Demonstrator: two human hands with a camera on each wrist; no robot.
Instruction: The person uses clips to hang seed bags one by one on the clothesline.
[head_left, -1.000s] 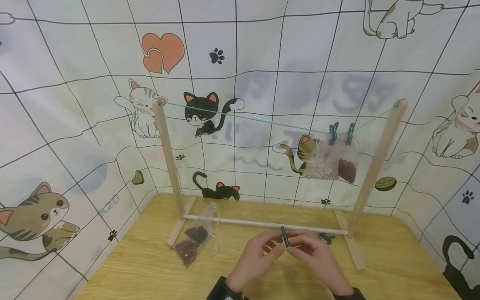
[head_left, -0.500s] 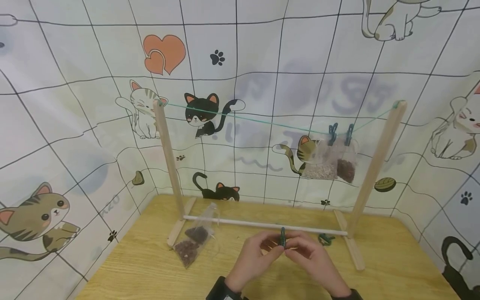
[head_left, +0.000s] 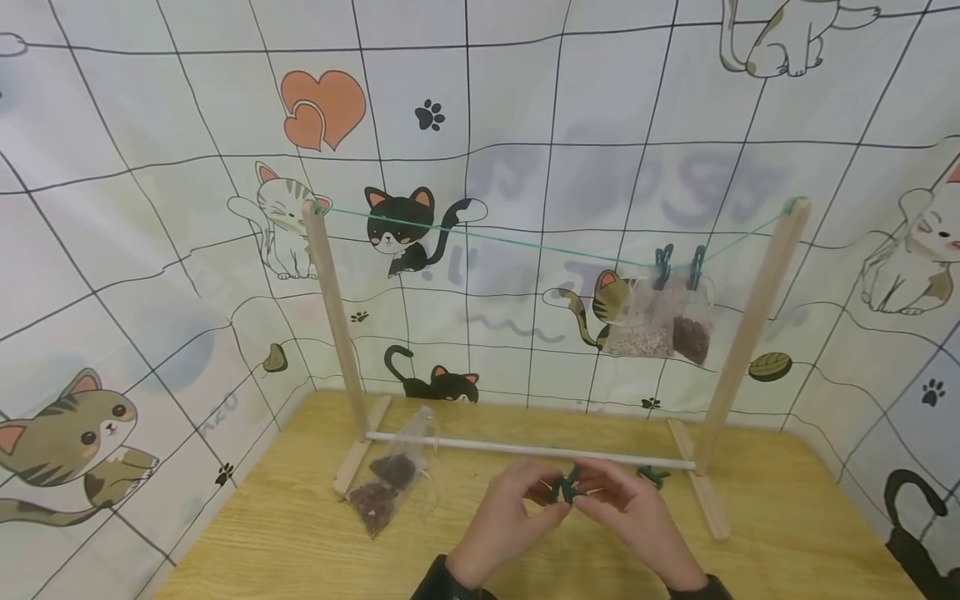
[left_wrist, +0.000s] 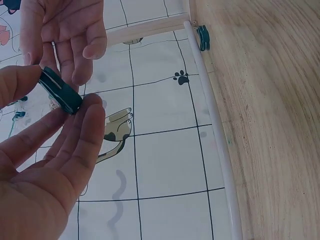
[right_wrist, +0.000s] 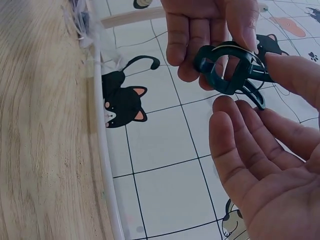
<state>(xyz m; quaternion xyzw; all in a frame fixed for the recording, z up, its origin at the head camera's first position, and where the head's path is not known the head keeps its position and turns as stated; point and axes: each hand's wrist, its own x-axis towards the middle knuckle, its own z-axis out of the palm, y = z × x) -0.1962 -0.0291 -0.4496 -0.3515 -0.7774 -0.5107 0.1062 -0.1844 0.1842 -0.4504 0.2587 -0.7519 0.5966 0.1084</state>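
A dark green clothespin [head_left: 567,490] is between my two hands, low in front of the rack. My left hand [head_left: 517,512] pinches it between thumb and fingers. My right hand [head_left: 626,512] has its thumb and index finger at the clothespin's two handles. In the right wrist view the clothespin [right_wrist: 225,70] shows its round jaw end and spread handles, with the left thumb against its upper side. From the left wrist it appears edge-on, a narrow clothespin [left_wrist: 61,91] lying across the left fingertips.
A wooden rack [head_left: 337,325] carries a green string [head_left: 510,242]. Two mesh bags, one pale-filled [head_left: 639,337] and one brown-filled [head_left: 692,337], hang at its right by clothespins. More filled mesh bags [head_left: 375,504] lie left on the table; green clothespins [head_left: 654,477] lie by the right foot.
The clothespin has turned between my fingers, from upright and edge-on to showing its spread shape. Both hands have stayed in nearly the same place.
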